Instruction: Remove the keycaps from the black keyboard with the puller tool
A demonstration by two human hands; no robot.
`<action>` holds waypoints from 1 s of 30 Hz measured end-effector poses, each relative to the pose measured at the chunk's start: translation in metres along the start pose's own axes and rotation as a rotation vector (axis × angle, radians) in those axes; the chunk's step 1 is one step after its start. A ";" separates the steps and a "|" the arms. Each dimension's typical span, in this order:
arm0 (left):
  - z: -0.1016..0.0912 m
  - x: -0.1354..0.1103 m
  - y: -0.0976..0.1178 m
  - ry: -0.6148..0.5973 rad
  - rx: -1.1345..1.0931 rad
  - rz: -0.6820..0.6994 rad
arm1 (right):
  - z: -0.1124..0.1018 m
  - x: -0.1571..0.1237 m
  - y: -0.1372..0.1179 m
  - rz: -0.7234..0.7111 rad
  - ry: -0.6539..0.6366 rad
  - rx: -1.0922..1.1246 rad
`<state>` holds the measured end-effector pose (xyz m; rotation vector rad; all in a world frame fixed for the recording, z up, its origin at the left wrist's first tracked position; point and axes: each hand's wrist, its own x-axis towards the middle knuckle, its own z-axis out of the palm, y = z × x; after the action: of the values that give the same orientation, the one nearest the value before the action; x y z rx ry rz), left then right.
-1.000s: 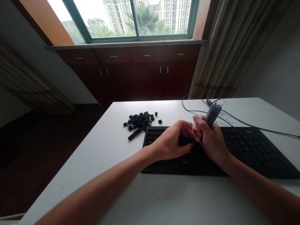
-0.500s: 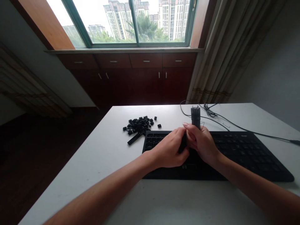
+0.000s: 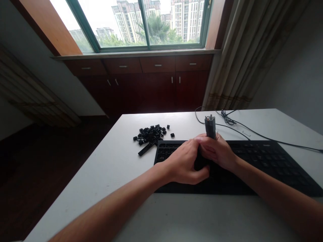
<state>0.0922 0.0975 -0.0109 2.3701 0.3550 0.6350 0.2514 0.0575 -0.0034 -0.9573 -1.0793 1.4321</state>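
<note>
My right hand [image 3: 220,151] is closed around a dark grey handheld tool [image 3: 210,127], which stands upright with small prongs at its top end. A thin wire shows beside it. My left hand [image 3: 185,163] is curled against the right, its fingertips meeting the right fingers and its thumb stretched below. Whatever lies between the two hands is dark and hidden. Both hands are over the middle of a black keyboard [image 3: 267,164]. Exposed key sockets [image 3: 163,151] show at the keyboard's left end.
A heap of loose black keycaps [image 3: 150,134] lies beyond the keyboard's left corner, with a long bar-shaped key [image 3: 146,148] in front. Black cable [image 3: 264,137] runs across the back right of the white table [image 3: 106,174]. A thin bent wire piece [image 3: 246,133] lies near it.
The upright tool tilts slightly, showing more of its pronged end. My left thumb has reached further right and down, and my hands sit closer together. The view has shifted a little.
</note>
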 end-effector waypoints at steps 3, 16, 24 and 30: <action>0.001 0.000 0.000 0.021 -0.016 -0.026 | -0.005 0.002 -0.003 0.045 -0.090 0.016; 0.022 0.014 0.025 0.278 -0.645 -0.353 | 0.004 0.008 0.014 0.095 -0.013 0.004; 0.029 0.008 0.011 0.151 -0.337 -0.254 | -0.002 -0.003 0.026 0.016 0.080 0.056; 0.044 0.012 -0.004 0.093 -0.197 -0.246 | -0.004 -0.008 0.028 0.026 0.131 0.121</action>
<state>0.1248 0.0828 -0.0389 2.0737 0.5870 0.6333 0.2489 0.0487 -0.0318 -0.9666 -0.8768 1.4186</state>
